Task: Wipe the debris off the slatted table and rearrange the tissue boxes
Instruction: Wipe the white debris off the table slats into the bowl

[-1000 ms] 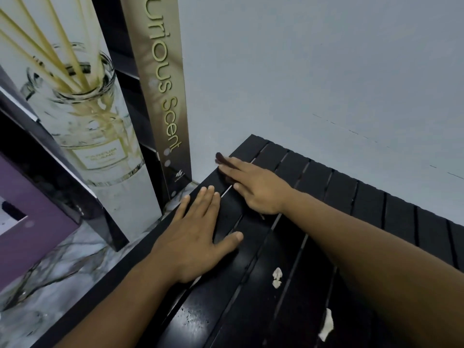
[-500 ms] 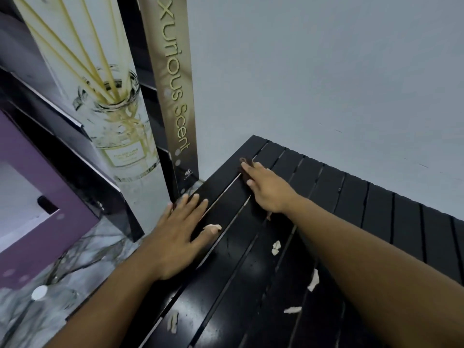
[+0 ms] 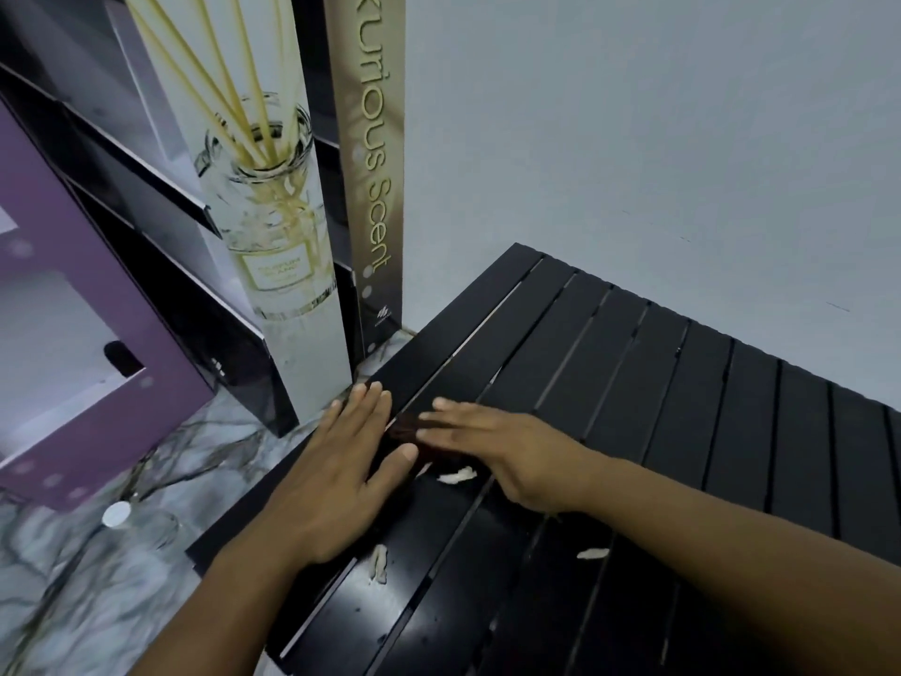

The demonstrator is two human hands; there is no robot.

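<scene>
The black slatted table (image 3: 682, 407) fills the lower right. My left hand (image 3: 341, 475) lies flat with straight fingers on the table's left edge. Just right of it, my right hand (image 3: 517, 451) presses flat fingers on a small dark brown cloth (image 3: 407, 431) on the slats. White debris bits lie on the slats: one (image 3: 456, 475) under my right palm's edge, one (image 3: 379, 563) near my left wrist, one (image 3: 592, 553) beside my right forearm. A tall box printed with a reed diffuser (image 3: 273, 197) and a gold "Scent" box (image 3: 375, 178) stand at the left.
A purple box (image 3: 73, 334) leans at the far left on a marble-patterned floor (image 3: 97, 578), where a small white disc (image 3: 116, 513) lies. Black shelf edges (image 3: 146, 168) run behind the boxes. A pale wall (image 3: 634, 139) backs the table.
My right hand has slid from the table's far left corner back toward me, bringing the dark cloth along. My left hand has stayed flat at the left edge.
</scene>
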